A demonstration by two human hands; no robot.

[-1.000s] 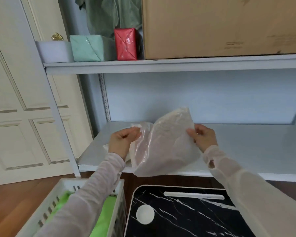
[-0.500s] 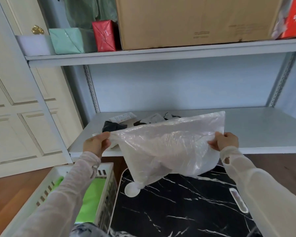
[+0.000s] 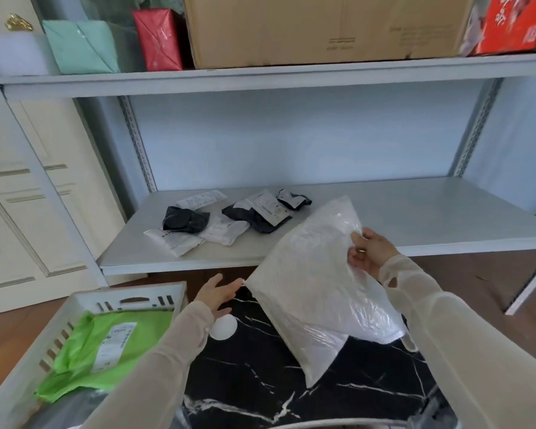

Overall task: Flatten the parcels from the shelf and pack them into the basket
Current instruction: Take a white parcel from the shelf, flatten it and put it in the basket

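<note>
Slippage is the main risk judged here: a puffy white plastic parcel [image 3: 316,292] is held by one edge only, tilted above the black marble desk [image 3: 260,382], and the slick film could be dragged out of the pinch by its own sagging weight. Trapped air is a second risk: if the parcel is pressed flat too fast, the film could be burst or the contents pushed to one end. The basket [image 3: 130,294], set just left of the desk with a green parcel [image 3: 106,345] already laid inside, could also be missed. The right hand [image 3: 369,253] is closed in a pinch grip on the parcel's upper right edge, thumb and fingers curled onto the film. The left hand [image 3: 215,295] is spread wide with straight fingers and nothing grasped; its fingertips are pointed at the parcel's left corner, and whether contact is made cannot be told. Several small black and white parcels [image 3: 223,218] are seen on the lower shelf [image 3: 415,212] behind.
</note>
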